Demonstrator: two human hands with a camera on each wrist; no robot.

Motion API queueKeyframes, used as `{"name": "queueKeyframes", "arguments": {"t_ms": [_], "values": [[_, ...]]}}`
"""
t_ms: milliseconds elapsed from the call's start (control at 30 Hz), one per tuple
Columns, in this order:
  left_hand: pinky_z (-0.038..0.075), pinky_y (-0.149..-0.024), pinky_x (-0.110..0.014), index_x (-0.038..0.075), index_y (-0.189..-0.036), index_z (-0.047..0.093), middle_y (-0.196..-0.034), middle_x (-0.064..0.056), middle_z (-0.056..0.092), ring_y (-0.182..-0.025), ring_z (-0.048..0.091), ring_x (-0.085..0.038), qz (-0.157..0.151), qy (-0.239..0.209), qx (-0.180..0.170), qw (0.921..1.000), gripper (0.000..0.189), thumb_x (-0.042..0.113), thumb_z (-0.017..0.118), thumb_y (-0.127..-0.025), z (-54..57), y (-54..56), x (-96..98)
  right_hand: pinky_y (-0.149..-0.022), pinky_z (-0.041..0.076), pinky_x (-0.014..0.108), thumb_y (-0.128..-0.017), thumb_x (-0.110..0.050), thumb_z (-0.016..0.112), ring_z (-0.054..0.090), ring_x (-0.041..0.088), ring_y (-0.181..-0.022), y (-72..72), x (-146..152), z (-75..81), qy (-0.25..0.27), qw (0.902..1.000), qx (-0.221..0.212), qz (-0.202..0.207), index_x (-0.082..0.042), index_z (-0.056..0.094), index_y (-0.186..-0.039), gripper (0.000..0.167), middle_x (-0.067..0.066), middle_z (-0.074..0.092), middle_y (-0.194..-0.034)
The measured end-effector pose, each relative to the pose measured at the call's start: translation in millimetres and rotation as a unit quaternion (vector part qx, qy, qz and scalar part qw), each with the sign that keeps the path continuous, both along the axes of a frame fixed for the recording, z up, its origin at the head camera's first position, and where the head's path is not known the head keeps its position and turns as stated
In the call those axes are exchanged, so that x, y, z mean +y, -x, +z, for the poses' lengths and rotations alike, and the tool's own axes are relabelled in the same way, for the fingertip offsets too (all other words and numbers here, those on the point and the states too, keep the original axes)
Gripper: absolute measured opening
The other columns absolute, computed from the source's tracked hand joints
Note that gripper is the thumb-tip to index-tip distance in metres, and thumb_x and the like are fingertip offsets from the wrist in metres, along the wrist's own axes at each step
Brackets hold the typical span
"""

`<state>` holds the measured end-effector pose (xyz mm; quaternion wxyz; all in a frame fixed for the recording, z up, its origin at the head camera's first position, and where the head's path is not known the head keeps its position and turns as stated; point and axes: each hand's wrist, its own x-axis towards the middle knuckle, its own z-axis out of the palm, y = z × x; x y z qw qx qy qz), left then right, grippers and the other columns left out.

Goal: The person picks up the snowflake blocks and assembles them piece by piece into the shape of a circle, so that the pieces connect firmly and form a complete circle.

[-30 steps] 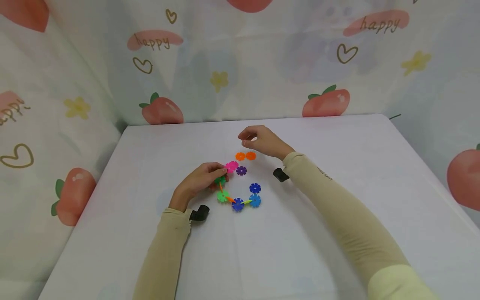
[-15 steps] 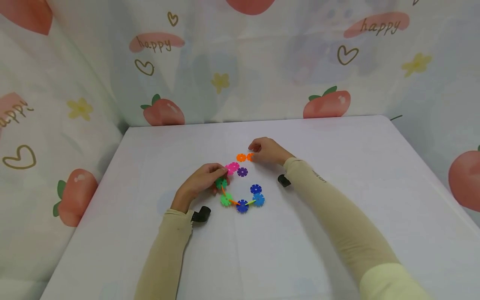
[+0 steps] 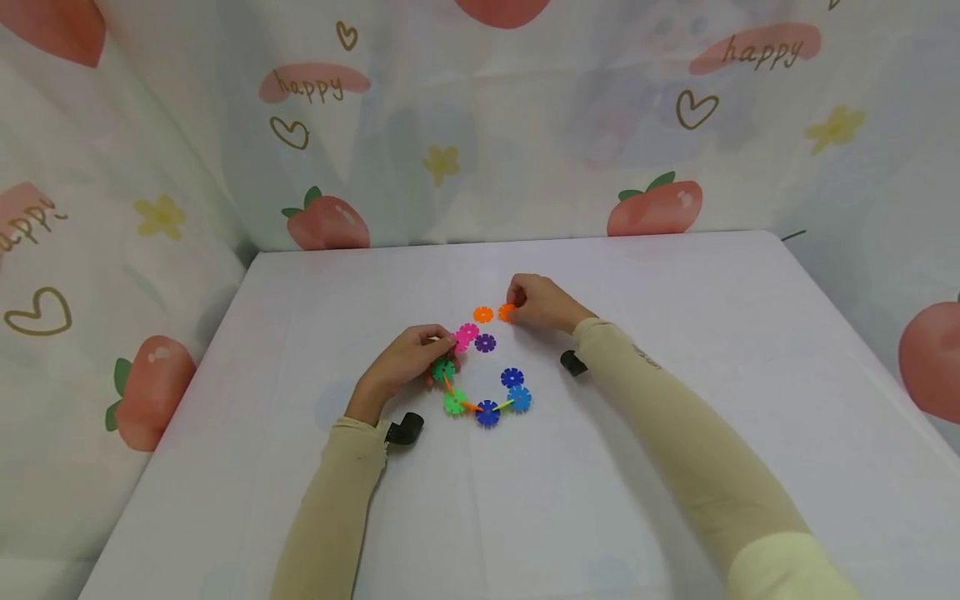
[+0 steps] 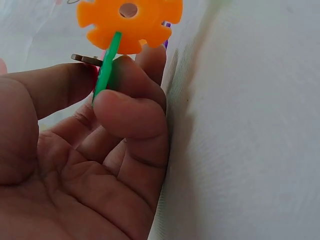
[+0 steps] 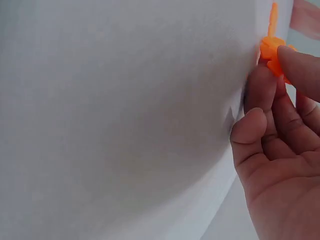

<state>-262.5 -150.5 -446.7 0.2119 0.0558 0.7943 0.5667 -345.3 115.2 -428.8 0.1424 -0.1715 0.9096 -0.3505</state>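
Note:
My left hand [image 3: 408, 360] pinches the upper end of a curved chain of notched plastic snowflake discs, at a green disc [image 4: 106, 70]. An orange disc [image 4: 132, 25] is slotted onto that green one. The chain bends down through a light green disc [image 3: 454, 402] and a dark blue disc [image 3: 487, 414] to a light blue disc [image 3: 519, 399]. Pink discs [image 3: 468, 332] show at my left fingertips. With thumb and fingers my right hand [image 3: 546, 302] pinches an orange snowflake disc [image 5: 272, 54] by its edge; the fingers cover part of it.
One loose orange disc [image 3: 483, 314] lies left of my right hand. A purple disc [image 3: 485, 342] lies beside the pink ones, and a blue disc [image 3: 512, 377] stands just above the light blue one. All are on a white-covered table [image 3: 637, 500] before a printed curtain [image 3: 525, 133].
My right hand has come down from above the orange discs and taken hold of the right one, shifting it slightly right. The chain's lower part has swung a little right; my left hand keeps its grip.

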Motion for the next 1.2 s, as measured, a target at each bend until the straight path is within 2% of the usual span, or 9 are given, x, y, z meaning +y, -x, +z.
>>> {"name": "queueKeyframes", "arguments": {"t_ms": [167,433,800,1000,1200], "values": [[0.049,-0.060,-0.027,0.003,-0.116,0.068,-0.102,-0.011,0.075,-0.076,0.057,-0.020,0.000,0.004,0.000,1.0000,0.025,0.025,0.058,-0.113,-0.4,0.9,0.3,-0.098,0.051,0.044,-0.099,-0.002,0.072,0.057,0.032,-0.104,-7.2,4,3.4,0.025,0.9997,0.006,-0.002,-0.003,0.062,-0.106,0.013,0.014,0.064,-0.106],[0.049,-0.060,-0.026,0.001,-0.114,0.071,-0.100,-0.011,0.076,-0.076,0.057,-0.020,0.004,0.000,-0.006,1.0000,0.027,0.025,0.058,-0.113,3.6,-1.6,0.7,-0.097,0.052,0.043,-0.098,0.003,0.073,0.060,0.031,-0.101,-19.7,1,9.0,0.074,0.9966,0.023,0.025,-0.001,0.063,-0.104,0.012,0.014,0.066,-0.105],[0.051,-0.063,-0.026,0.000,-0.120,0.072,-0.104,-0.012,0.077,-0.078,0.059,-0.020,-0.015,-0.011,-0.012,0.9998,0.031,0.028,0.060,-0.112,6.0,-1.7,0.1,-0.088,0.056,0.037,-0.096,-0.001,0.076,0.063,0.029,-0.097,-34.5,-14,10.6,0.116,0.9918,-0.009,0.054,-0.004,0.062,-0.101,0.016,0.011,0.068,-0.103],[0.049,-0.060,-0.026,0.001,-0.116,0.072,-0.102,-0.012,0.077,-0.076,0.057,-0.019,-0.006,-0.013,-0.006,0.9999,0.028,0.026,0.060,-0.112,5.7,-1.2,1.5,-0.087,0.056,0.037,-0.096,0.000,0.073,0.068,0.027,-0.090,-41.1,-19,10.5,0.133,0.9871,-0.018,0.088,-0.004,0.064,-0.098,0.010,0.009,0.073,-0.096],[0.048,-0.060,-0.026,0.001,-0.116,0.071,-0.103,-0.011,0.078,-0.076,0.057,-0.019,0.000,-0.012,-0.016,0.9998,0.026,0.024,0.060,-0.112,4.2,-0.2,2.2,-0.084,0.054,0.036,-0.095,0.002,0.072,0.066,0.026,-0.087,-44.4,-23,9.1,0.133,0.9862,-0.011,0.097,-0.004,0.065,-0.097,0.009,0.008,0.073,-0.092]]}}
